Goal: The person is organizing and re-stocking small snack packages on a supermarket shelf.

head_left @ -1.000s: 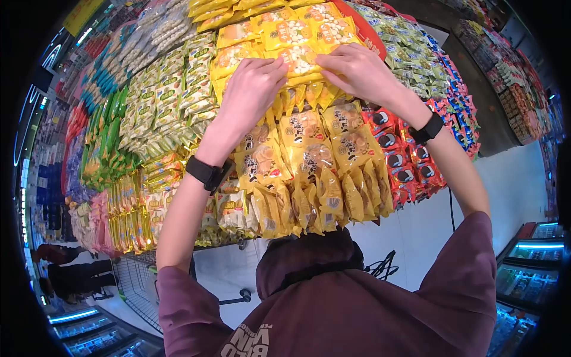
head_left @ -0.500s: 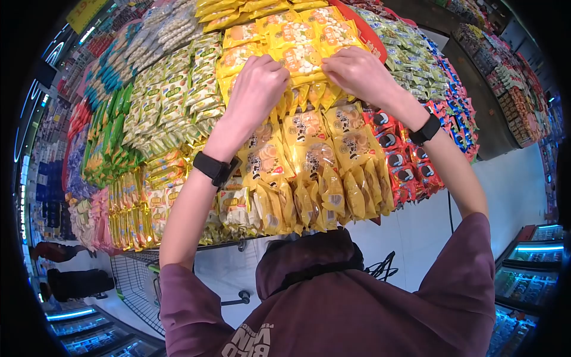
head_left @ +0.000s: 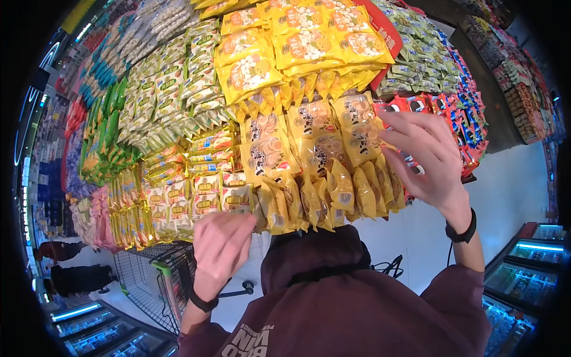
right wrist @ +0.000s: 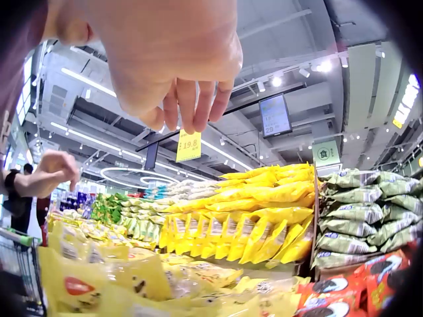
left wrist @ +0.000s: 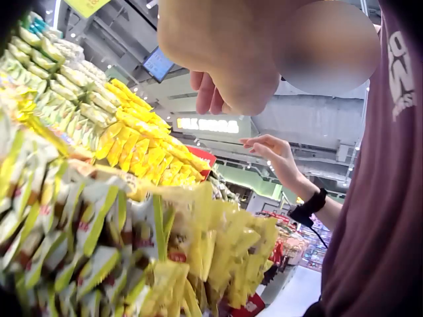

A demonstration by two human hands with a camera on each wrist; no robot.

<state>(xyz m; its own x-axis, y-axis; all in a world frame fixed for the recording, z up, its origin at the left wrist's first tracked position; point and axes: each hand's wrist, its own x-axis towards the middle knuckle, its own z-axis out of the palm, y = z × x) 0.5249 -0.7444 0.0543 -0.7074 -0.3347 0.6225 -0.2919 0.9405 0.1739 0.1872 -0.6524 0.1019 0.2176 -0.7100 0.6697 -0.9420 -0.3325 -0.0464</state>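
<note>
My right hand, its fingers loosely bent and holding nothing, hovers over the right side of the display. Beneath it are yellow packs of round biscuits and red packs. In the right wrist view, that hand is above the piles. At the front edge, my left hand is held low with relaxed fingers and nothing in them. Nearest to it are small white-and-yellow snack packs. Bright yellow bags with white pieces printed on them lie in flat, even stacks higher up.
Green-and-white packs fill the left side, and pale green packs the upper right, past a red divider. A shopping cart stands at lower left, near another person in dark clothing. Freezers line the right.
Both hands have left the bright yellow bags. The left came down to the display's front edge; the right moved down and to the right, its fingers spreading.
</note>
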